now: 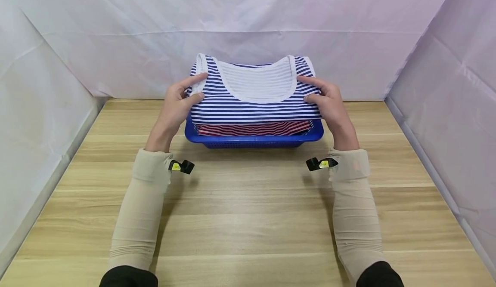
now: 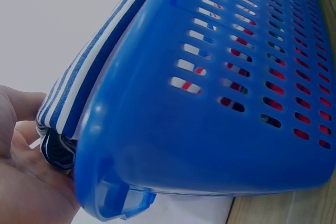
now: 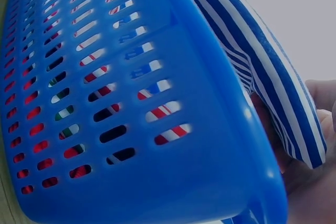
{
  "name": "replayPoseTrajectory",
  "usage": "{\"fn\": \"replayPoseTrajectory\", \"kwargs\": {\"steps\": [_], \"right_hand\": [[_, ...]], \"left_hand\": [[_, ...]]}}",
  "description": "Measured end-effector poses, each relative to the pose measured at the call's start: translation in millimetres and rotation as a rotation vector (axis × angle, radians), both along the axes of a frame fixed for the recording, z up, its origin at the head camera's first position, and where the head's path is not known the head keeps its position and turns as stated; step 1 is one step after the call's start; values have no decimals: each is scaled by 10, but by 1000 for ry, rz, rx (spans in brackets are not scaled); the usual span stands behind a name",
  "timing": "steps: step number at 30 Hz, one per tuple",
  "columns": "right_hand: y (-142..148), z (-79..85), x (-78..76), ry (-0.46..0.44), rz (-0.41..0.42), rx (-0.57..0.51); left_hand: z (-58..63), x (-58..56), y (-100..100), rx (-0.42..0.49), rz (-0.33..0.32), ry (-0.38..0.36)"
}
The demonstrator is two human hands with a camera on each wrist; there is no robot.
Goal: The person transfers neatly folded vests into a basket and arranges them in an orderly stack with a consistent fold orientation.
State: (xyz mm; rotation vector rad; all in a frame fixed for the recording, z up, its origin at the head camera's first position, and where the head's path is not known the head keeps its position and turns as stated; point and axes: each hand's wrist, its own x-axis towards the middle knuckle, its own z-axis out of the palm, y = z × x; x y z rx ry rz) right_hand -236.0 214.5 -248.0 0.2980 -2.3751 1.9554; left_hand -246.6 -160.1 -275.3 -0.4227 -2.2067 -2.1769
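Observation:
A folded blue-and-white striped shirt [image 1: 248, 110] with a wide white-trimmed neckline lies over the top of a blue plastic basket [image 1: 253, 140]. At its left side my left hand [image 1: 174, 106] grips the edge, thumb and index finger on top and other fingers tucked under. My right hand [image 1: 329, 106] holds the opposite edge the same way. Beneath the shirt, a red striped cloth [image 1: 253, 129] shows inside the basket. In the left wrist view the shirt's folded edge [image 2: 79, 87] overhangs the basket rim, close against the fingers.
The basket stands on a wood-grain table [image 1: 252, 218] near its back edge. White sheeting [image 1: 248, 16] hangs behind the table and along both sides. Red, white and green fabric shows through the slots of the basket wall [image 3: 157, 182].

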Motion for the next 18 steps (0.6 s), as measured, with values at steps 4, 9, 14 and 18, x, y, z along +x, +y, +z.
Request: {"fn": "replayPoseTrajectory", "kwargs": {"steps": [4,9,14,18], "right_hand": [[-5,-8,-9,-3,-7,35],[-21,-17,-15,2,-11,52],[-41,-16,-19,-10,-8,41],[-58,-14,-23,-17,-4,44]], "left_hand": [[-3,3,-5,0,-5,-11],[2,8,-19,-3,1,-21],[-2,16,-33,-1,2,-20],[-2,25,-45,-6,4,-14]]}}
